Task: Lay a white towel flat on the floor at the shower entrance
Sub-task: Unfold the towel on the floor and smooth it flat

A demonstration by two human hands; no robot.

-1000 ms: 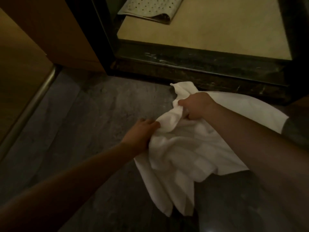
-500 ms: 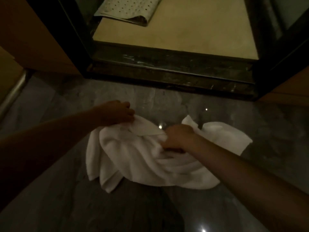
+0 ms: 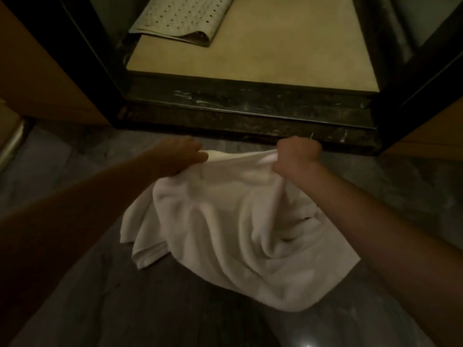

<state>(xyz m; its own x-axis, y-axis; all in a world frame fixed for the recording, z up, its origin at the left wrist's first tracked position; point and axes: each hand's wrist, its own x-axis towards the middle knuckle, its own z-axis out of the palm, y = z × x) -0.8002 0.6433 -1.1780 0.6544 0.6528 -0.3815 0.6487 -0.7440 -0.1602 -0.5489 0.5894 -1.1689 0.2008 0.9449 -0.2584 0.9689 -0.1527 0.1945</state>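
Observation:
A white towel [image 3: 225, 221] lies rumpled on the dark grey floor just in front of the shower's dark stone threshold [image 3: 250, 113]. My left hand [image 3: 178, 156] grips the towel's far edge at its left end. My right hand [image 3: 297, 156] is a fist gripping the same far edge further right. The stretch of edge between my hands is pulled fairly taut, a little short of the threshold. The near part of the towel is bunched in folds on the floor, and its near-left corner is doubled over.
Beyond the threshold is the beige shower floor [image 3: 288, 51], with a perforated rubber mat [image 3: 180, 18] folded at its back left. Dark door frames stand on both sides of the entrance. A wooden panel [image 3: 37, 78] and a metal rail [image 3: 12, 144] are at left.
Both hands moved forward towards the threshold and apart, pulling the towel's far edge out straighter. The towel shifted closer to the shower entrance and spread wider.

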